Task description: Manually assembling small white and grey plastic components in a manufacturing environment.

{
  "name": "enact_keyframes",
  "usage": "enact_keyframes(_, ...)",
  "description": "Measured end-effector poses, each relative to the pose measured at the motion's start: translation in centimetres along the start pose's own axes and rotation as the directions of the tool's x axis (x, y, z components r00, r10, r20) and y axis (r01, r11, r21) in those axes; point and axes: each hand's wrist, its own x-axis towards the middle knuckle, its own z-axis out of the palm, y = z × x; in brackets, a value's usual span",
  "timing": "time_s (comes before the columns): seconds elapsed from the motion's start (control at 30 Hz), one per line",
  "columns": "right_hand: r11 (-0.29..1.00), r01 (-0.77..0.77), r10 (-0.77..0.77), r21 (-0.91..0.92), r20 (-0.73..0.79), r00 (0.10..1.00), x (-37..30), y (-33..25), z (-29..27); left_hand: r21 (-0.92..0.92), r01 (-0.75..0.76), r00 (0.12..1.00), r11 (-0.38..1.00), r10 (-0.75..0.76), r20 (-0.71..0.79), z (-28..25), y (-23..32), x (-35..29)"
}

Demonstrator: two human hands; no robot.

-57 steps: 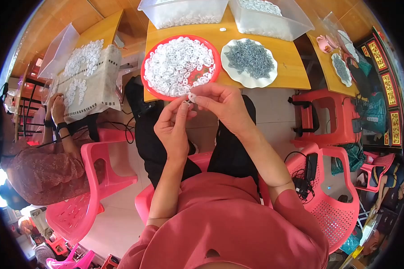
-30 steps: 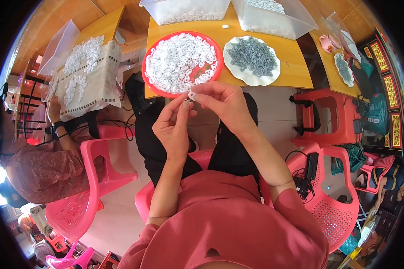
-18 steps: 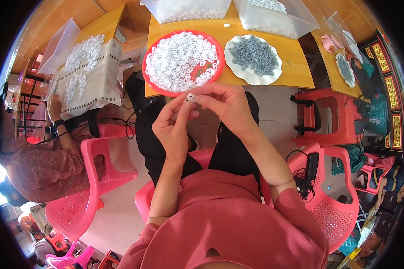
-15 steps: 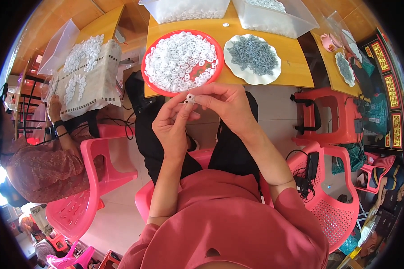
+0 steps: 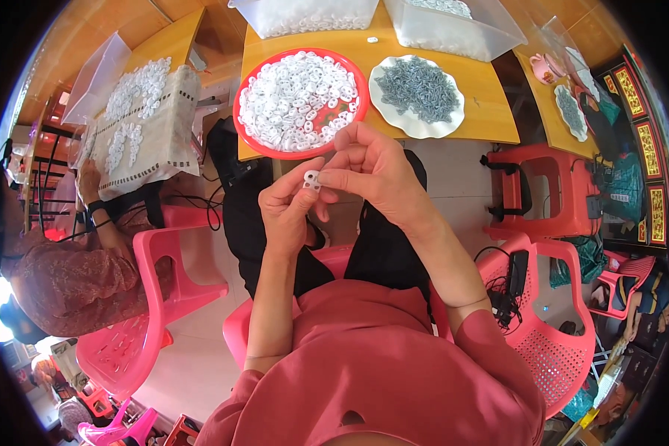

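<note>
We hold both hands close together over our lap, just below the near edge of the yellow worktop [image 5: 490, 111]. Our left hand [image 5: 290, 208] is curled, thumb and forefinger pinched on a small white ring [image 5: 311, 179], the other fingers folded in loosely. Our right hand [image 5: 372, 175] meets it from the right, its thumb and fingertips closed narrowly against the same ring, so the piece sits between the two hands, touched by both. We cannot tell whether a second small part is held with the ring; it is too small to make out. Right above the hands, on the worktop, stands a red plate [image 5: 247, 137] heaped with white rings like the one we hold. Just beside it to the right lies a white plate [image 5: 379, 111] carrying a pile of small grey metal parts. Behind the plates stand two clear tubs [image 5: 498, 37], both holding pale pieces. We sit on a pink chair [image 5: 238, 334], our dark trousers under the hands. To our left another person [image 5: 67, 275] sits on a pink chair of their own at a separate worktop [image 5: 178, 44], where more white pieces lie on a cloth [image 5: 171, 141]. To our right stands a red stool [image 5: 565, 193], well apart from the hands.
</note>
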Motion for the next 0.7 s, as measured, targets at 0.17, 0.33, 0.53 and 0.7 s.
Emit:
enact_keyframes(0.17, 1.000, -0.005, 0.005, -0.019, -0.009, 1.000, -0.2, 0.0, 0.4, 0.000, -0.110, 0.993, 0.994, 0.110, -0.034, 0.2, -0.3, -0.3)
enact_keyframes(0.33, 0.993, 0.006, -0.012, -0.118, -0.048, 0.999, 0.1, 0.4, 0.4, 0.006, -0.135, 0.986, 0.991, 0.135, -0.094, 0.7, -0.2, -0.1)
enact_keyframes(0.53, 0.990, -0.051, 0.058, -0.133, 0.048, 0.997, 0.1, -0.4, 0.6, 0.074, -0.151, 0.975, 0.986, 0.161, -0.151, 1.1, -0.3, 0.1)
enact_keyframes(0.7, 0.986, -0.071, 0.073, -0.151, 0.010, 0.997, 0.2, 0.7, 0.0, 0.091, -0.075, 0.984, 0.993, 0.088, -0.153, 0.6, -0.3, 0.1)
